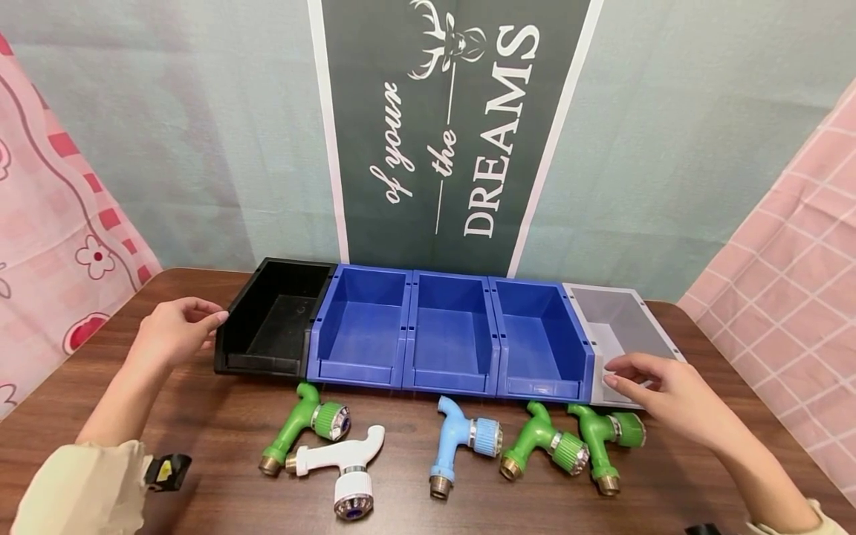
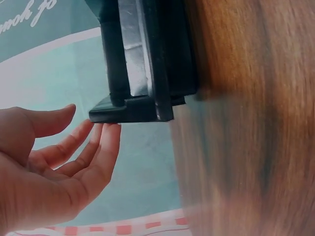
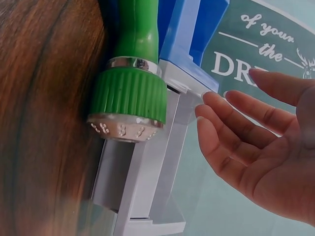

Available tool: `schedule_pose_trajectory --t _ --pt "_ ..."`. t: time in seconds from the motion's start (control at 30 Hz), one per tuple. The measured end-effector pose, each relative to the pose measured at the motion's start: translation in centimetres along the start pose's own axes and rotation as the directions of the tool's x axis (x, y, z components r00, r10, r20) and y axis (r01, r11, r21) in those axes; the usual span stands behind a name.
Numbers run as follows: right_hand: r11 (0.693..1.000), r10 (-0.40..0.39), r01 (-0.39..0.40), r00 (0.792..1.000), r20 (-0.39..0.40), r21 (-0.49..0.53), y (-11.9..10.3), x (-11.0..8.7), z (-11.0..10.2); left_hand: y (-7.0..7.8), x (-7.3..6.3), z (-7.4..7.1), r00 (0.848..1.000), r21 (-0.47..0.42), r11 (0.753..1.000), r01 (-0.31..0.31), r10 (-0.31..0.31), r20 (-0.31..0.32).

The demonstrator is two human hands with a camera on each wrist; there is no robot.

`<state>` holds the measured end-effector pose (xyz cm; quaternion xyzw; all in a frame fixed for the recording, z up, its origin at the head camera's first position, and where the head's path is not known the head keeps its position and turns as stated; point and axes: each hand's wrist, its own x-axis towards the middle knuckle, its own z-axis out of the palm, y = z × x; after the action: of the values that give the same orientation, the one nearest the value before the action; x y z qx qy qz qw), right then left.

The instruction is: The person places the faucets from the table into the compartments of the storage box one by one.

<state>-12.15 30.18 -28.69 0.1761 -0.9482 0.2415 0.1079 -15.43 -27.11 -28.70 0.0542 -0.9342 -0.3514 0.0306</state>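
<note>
At the black bin's left wall: left hand [image 1: 175, 329], relaxed and empty, thumb apart; in its wrist view, fingertips meet the edge of the black bin [image 1: 264, 364].
By the pale grey bin: right hand [image 1: 669, 390], empty, fingers loosely bent, near the front right of the pale grey bin [image 1: 622, 312]; whether they touch cannot be told.
Green tap nearest the right hand: rightmost green tap [image 1: 595, 435], on the table before the pale grey bin, brass end forward, handle rightward.
Next leftward: second green tap [image 1: 533, 440], slanting, its handle just beside the rightmost one's body.
Centre: light blue tap [image 1: 452, 442], spout toward the bins, brass end forward.
Left pair: white tap [image 1: 334, 455] lying sideways, handle forward, brass end beside that of the leftmost green tap [image 1: 292, 427], which lies before the black bin.
Bin row: left blue bin [image 1: 357, 373], middle blue bin [image 1: 449, 381] and right blue bin [image 1: 540, 388], side by side between black and grey.
Surface: dark wood-grain table [image 1: 221, 461].
Behind: grey-green curtain [image 1: 200, 134], its dark panel [image 1: 374, 238] lettered "DREAMS".
Flanks: pink flowered cloth [image 1: 40, 186] left, pink checked cloth [image 1: 789, 282] right.
</note>
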Motion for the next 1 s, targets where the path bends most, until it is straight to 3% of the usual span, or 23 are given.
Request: schedule_pose_trajectory --t 0.37,0.77,1.0 --pt "0.998 0.064 -0.065 0.998 0.026 0.016 0.5 -0.8 -0.6 -0.5 0.4 0.0 0.996 -0.127 0.989 0.075 -0.068 0.057" --pt "0.975 0.142 -0.166 0.976 0.165 0.144 1.6 -1.6 -1.0 -0.5 0.5 0.1 0.996 -0.129 0.988 0.08 -0.073 0.053" --pt "0.967 0.143 -0.183 0.966 0.216 0.175 2.5 -2.2 -1.3 -0.5 0.3 0.0 0.997 -0.12 0.991 0.061 -0.055 0.047"
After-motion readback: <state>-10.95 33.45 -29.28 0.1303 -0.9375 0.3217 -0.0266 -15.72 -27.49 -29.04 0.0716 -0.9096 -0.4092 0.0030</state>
